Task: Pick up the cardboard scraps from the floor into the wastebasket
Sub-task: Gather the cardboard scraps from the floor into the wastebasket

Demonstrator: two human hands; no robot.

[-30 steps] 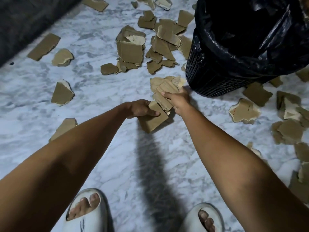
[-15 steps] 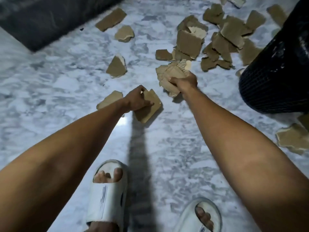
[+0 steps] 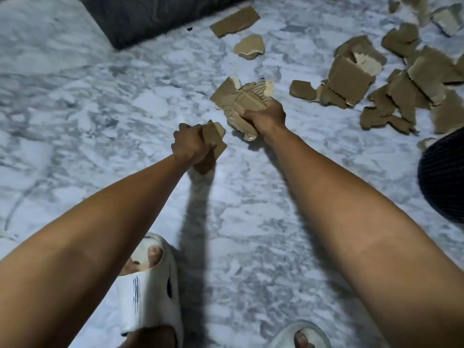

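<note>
We're looking down at a grey-veined marble floor [image 3: 75, 121], and it fills nearly the whole view. Up top, a dark slab [image 3: 155, 16] cuts across the corner, its make unclear to us. Over at the right edge we catch the black mesh wastebasket [image 3: 442, 182], only its side showing, standing on the floor well apart from both hands.

Down below, two white slides: the left slide [image 3: 148, 292] planted forward, the right slide [image 3: 298, 335] just peeking in at the bottom.

Now the scattered cardboard scraps [image 3: 351, 79], and there are plenty: a loose pile on the floor at upper right, near the wastebasket but outside it. A long scrap [image 3: 234, 21] lies beside the dark slab, and a rounded scrap [image 3: 249, 46] sits just below it.

Here's the action. The right hand [image 3: 266, 116] has its fingers curled tight round a bunch of torn scraps [image 3: 243, 99], corrugated edges fanning out above the knuckles. Just beside it, the left hand [image 3: 190, 144] grips a flat brown piece [image 3: 213, 144], fingers wrapped over its near edge. The two hands are close together, not touching.
</note>
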